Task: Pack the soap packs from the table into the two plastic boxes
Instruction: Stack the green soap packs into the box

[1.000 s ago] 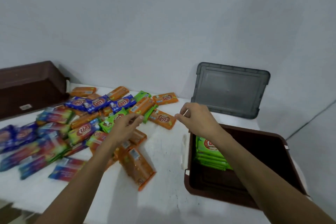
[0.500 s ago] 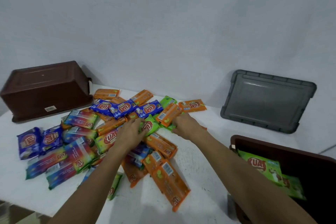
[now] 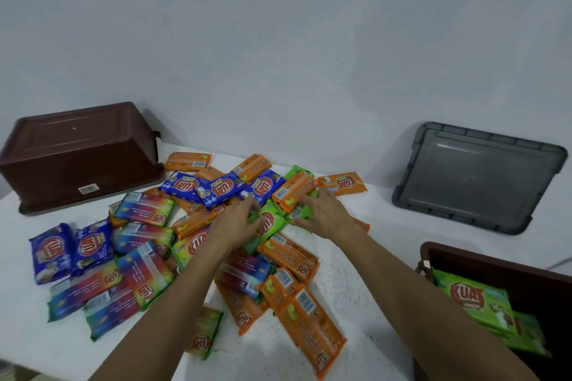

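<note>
Both arms stretch up from the bottom edge and meet mid-frame over the soap packs [image 3: 145,275] on the table [image 3: 356,303]. The left hand [image 3: 235,223] has its fingers curled, gripping a green pack [image 3: 272,224]. The right hand [image 3: 325,219] is palm-down, fingers spread on that pack's right end; I cannot tell if it grips. The open box [image 3: 495,264] is lower right, the upturned box [image 3: 80,158] upper left.
</note>
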A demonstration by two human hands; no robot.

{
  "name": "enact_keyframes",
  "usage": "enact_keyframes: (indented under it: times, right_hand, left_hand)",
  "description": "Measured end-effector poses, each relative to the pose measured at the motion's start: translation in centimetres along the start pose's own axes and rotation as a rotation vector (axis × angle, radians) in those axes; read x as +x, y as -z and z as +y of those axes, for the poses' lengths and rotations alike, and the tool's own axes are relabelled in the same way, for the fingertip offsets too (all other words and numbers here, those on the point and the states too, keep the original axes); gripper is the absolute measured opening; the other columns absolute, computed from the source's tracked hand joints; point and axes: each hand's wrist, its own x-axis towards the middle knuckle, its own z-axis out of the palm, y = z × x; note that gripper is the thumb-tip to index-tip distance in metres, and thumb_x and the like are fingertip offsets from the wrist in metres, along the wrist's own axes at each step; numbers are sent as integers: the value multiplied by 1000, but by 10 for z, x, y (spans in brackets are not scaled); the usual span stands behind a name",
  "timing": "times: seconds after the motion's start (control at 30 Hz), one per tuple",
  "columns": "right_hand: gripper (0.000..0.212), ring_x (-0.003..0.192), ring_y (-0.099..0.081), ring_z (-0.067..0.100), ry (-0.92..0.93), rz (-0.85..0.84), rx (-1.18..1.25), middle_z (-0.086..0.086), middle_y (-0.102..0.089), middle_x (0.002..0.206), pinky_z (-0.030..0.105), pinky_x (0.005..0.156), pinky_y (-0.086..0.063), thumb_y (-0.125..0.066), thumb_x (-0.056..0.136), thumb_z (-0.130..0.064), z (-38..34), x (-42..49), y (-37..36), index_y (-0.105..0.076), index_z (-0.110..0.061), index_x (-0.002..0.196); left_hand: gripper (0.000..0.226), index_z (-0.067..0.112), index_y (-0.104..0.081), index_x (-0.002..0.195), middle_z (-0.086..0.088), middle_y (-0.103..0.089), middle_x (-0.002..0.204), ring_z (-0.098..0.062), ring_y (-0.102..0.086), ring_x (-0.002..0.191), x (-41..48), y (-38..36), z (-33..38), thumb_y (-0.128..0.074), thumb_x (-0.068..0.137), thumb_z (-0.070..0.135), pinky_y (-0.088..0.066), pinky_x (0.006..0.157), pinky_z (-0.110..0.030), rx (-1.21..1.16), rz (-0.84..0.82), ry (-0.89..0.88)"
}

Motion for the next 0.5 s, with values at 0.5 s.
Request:
enact_keyframes:
  times: [0.5]
  right_hand:
    - [45,126,-38,44,103,-145,-246,20,-28,145,50,99,-43,-46,97,-50,-2,3,9,-36,-44,140]
  left_hand:
    - [42,16,-54,130,-8,-58,125,-22,-61,103,7,4,-2,-65,91,29,-56,81,-36,-258,-143,87]
